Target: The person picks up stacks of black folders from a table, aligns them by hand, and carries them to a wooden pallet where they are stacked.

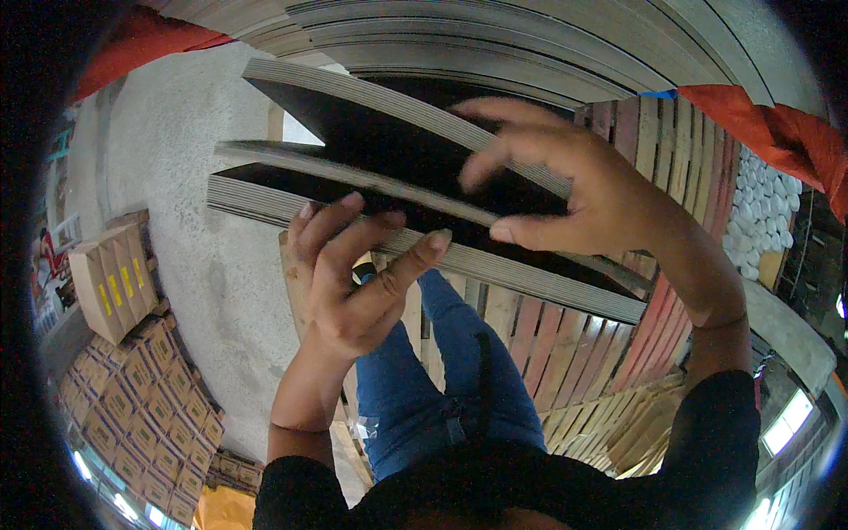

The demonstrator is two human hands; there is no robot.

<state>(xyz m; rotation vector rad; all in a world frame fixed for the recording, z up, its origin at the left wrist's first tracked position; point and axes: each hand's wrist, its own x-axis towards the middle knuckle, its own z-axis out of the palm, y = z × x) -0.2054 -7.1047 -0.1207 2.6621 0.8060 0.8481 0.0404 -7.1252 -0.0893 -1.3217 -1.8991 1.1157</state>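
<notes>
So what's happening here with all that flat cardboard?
A person seen from above is working through a stack of flattened cardboard sheets held edge-on at about chest height. The right hand grips one bundle, fingers over its top edge and thumb underneath, fanning it apart from the rest. The left hand is open, fingertips touching the lower bundle. Wooden pallets lie below, and stacked cartons stand at the left.

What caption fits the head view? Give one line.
Left hand and right hand fan apart a stack of flat cardboard sheets above wooden pallets.
</notes>
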